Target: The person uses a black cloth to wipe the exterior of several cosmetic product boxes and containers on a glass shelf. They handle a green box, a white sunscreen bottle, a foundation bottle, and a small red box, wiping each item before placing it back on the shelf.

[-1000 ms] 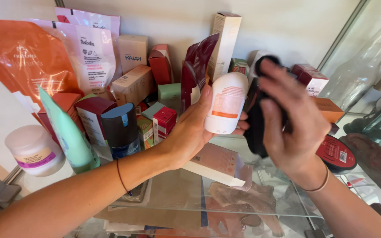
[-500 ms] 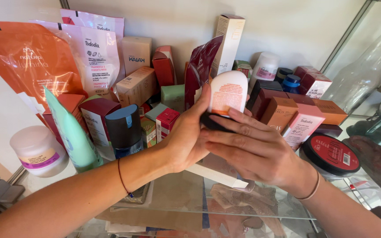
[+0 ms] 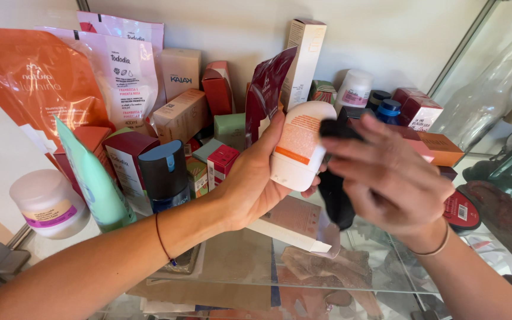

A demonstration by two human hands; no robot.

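Note:
My left hand (image 3: pixel 256 184) holds a white roll-on bottle with an orange label (image 3: pixel 300 145) upright over a glass shelf (image 3: pixel 238 261). My right hand (image 3: pixel 392 178) is blurred with motion and grips a black cloth (image 3: pixel 334 195), which touches the bottle's right side. The cloth hangs down below my right palm.
The shelf is crowded with cosmetics: an orange pouch (image 3: pixel 31 83), a white refill pouch (image 3: pixel 128 71), a mint tube (image 3: pixel 93 181), a white jar (image 3: pixel 48 204), a dark blue bottle (image 3: pixel 164 175), several small boxes, a tall box (image 3: pixel 303 59), a red round tin (image 3: pixel 462 210). A long flat box (image 3: pixel 294 225) lies under my hands.
My right hand has shifted from the bottle's lower front to its right side with the cloth. The bottle stays in my left hand, slightly tilted.

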